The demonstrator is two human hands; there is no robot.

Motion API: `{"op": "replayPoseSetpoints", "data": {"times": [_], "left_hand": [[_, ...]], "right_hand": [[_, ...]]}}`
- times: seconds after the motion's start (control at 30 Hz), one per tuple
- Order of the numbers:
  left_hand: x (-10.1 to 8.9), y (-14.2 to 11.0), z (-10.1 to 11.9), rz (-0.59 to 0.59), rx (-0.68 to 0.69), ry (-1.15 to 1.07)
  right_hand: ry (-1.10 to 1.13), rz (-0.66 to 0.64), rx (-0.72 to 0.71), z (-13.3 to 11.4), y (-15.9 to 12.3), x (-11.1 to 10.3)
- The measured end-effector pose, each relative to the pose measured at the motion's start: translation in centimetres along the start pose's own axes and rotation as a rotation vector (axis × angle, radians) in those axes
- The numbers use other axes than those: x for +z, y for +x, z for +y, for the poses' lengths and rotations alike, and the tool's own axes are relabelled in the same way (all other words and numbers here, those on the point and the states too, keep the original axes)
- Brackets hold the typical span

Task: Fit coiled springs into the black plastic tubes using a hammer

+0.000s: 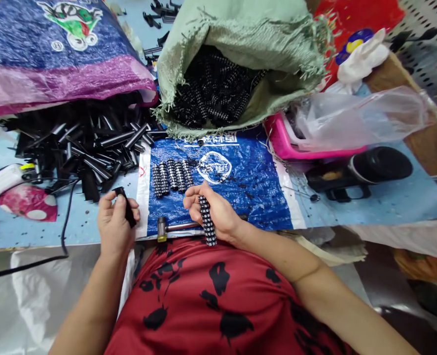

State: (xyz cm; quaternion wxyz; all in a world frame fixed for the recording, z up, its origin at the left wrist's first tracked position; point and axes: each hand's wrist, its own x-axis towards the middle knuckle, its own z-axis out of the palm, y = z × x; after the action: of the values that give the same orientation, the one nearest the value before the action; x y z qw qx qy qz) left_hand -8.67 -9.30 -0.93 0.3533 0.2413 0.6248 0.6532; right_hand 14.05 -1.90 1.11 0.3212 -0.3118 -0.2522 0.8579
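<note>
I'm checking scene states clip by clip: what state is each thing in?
Left grip: closed on black part
Right grip: closed around patterned stick
Row of sticks: laid side by side
Hammer: lying down, partly hidden
Green sack: open, patterned pieces inside
Blue-purple bag: open, black tubes at its mouth
Pink tray: partly covered by clear plastic
Flask: capped
</note>
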Motion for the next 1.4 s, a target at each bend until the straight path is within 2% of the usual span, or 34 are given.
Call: {"op": "replayPoseSetpoints", "data": {"times": [0.1,0.2,0.3,0.37,0.43,0.47,0.6,0.7,0.83,1.0,1.1,1.23,1.3,1.4], "left_hand": [[1.9,-1.7,1.1,-0.16,-0.142,0.018],[3.4,-3.7,1.7,-0.378,-0.241,0.052],[5.0,-5.6,1.5,-0.62,-0.229,0.169],[6.0,-6.3,0.9,-0.682,-0.158,0.236],[6.7,-6.5,0.0,-0.663,-0.11,0.252],[6.9,-6.4,-0.4,-0.633,-0.089,0.253],[6.7,-6.0,-1.6,-0.511,-0.006,0.223],[6.2,-6.0,-1.9,-0.511,0.003,0.231],[5.4,-6.0,-1.2,-0.575,-0.009,0.246],[6.1,-4.8,0.5,-0.409,-0.002,0.199],[7.5,-4.4,0.5,-0.408,0.1,0.259],[7.9,-4.3,-0.1,-0.405,0.154,0.3],[7.1,-4.3,0.1,-0.372,0.097,0.273],[5.3,-4.5,0.9,-0.368,-0.056,0.189]], "right_hand": [[0.036,-0.011,0.006,-0.6,0.0,0.1],[-0.007,-0.009,-0.077,-1.2,0.1,0.2],[-0.11,0.022,-0.247,-1.4,0.9,0.5],[-0.188,0.035,-0.399,-1.2,1.5,1.0],[-0.247,0.029,-0.52,-0.9,1.9,1.5],[-0.262,0.016,-0.535,-0.7,1.9,1.7],[-0.272,-0.06,-0.414,0.3,1.5,2.0],[-0.251,-0.055,-0.397,0.5,1.4,1.7],[-0.182,0.016,-0.367,-0.3,1.8,0.8],[-0.146,0.125,-0.35,-0.4,1.8,-0.1],[-0.179,0.137,-0.433,0.5,2.0,0.5],[-0.427,0.055,-0.521,1.2,2.2,0.7],[-0.634,-0.031,-0.591,1.2,2.1,-0.2],[-1.052,-0.256,-0.799,0.8,1.8,-2.1]]}}
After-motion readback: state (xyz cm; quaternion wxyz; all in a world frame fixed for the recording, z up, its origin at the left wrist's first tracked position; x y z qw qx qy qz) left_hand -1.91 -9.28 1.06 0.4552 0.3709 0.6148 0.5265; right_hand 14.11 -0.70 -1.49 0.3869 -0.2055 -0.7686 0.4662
